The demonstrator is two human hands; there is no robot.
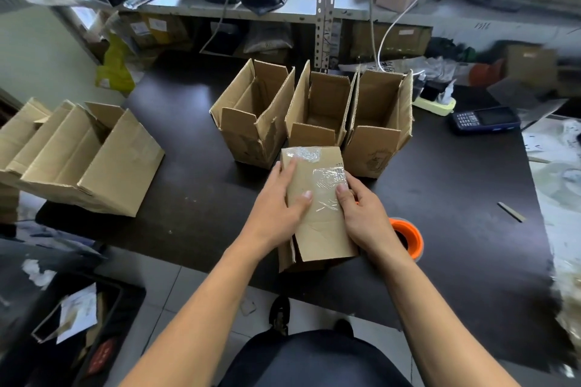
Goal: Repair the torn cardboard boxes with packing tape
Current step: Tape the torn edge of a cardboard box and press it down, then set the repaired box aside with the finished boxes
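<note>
A small cardboard box (317, 220) lies on its side at the near edge of the dark table (188, 122), with clear packing tape (330, 181) stuck across its upper face and far end. My left hand (279, 201) holds the box's left side, thumb on top and fingers along the edge. My right hand (361, 210) grips its right side, thumb pressing on the tape. An orange tape roll (408, 237) lies on the table just behind my right wrist.
Three open upright boxes (314, 113) stand in a row right behind the held box. More open boxes (85, 157) lie tipped at the table's left end. A blue handset (484, 119) and a power strip (435, 104) sit at the far right. Shelving stands behind.
</note>
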